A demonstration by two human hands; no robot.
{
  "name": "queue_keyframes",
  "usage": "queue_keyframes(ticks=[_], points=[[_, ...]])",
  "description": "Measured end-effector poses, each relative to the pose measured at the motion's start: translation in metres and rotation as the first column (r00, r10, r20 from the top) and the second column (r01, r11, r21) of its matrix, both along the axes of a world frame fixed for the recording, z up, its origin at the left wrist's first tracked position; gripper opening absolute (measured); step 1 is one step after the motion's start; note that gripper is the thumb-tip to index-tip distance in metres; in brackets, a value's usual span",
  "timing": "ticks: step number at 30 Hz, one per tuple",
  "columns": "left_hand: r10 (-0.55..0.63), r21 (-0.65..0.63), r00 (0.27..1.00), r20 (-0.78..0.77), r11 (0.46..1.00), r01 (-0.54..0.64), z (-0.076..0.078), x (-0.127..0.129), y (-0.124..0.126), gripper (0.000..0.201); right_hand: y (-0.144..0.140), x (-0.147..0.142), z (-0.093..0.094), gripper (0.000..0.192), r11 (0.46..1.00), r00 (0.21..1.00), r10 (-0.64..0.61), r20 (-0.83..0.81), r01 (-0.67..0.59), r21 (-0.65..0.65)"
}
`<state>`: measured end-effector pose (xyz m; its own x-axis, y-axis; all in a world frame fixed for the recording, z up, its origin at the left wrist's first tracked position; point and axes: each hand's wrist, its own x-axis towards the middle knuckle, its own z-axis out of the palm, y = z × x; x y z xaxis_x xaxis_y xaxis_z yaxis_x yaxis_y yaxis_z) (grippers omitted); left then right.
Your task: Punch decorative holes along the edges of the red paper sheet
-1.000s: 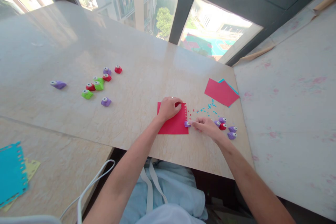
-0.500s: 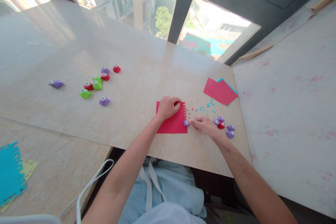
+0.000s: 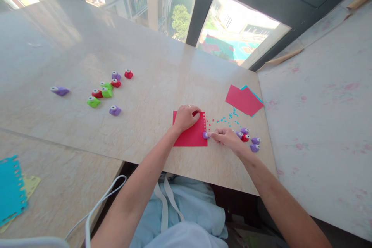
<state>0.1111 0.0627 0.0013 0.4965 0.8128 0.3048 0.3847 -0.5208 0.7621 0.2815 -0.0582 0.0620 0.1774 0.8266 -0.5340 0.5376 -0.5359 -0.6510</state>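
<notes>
A red paper square lies near the front edge of the marble table, with a row of small holes along its right edge. My left hand presses down on its upper part. My right hand grips a small purple hole punch set on the paper's right edge. Tiny blue and red paper bits are scattered just beyond my right hand. Several purple and red punches sit beside my right wrist.
More punches, green, red and purple, lie in a loose group at the left, with one purple punch apart. Red and blue sheets are stacked at the right. A punched blue sheet and a yellow one lie on the lower left table. A white cable hangs near my lap.
The view has shifted slightly. Both hands stay in place on the red paper and the punch.
</notes>
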Motion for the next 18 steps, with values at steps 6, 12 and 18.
queue_keyframes(ticks=[6,12,18], points=[[0.002,0.004,1.0,0.001,1.0,-0.002,0.0001,0.0,0.0,0.018,0.0032,0.0031,-0.0044,0.048,0.999,0.999,0.036,0.02,-0.036,0.013],[0.0,0.014,1.0,-0.002,1.0,0.0,-0.0015,0.0001,0.0001,0.018,0.0041,0.0064,-0.0083,0.049,0.998,0.997,0.067,0.027,-0.068,0.017],[0.001,0.015,1.0,-0.009,1.0,-0.001,-0.0025,0.0002,0.0005,0.018,0.0087,0.0078,-0.0075,0.05,0.993,0.993,0.117,0.031,-0.117,-0.015]])
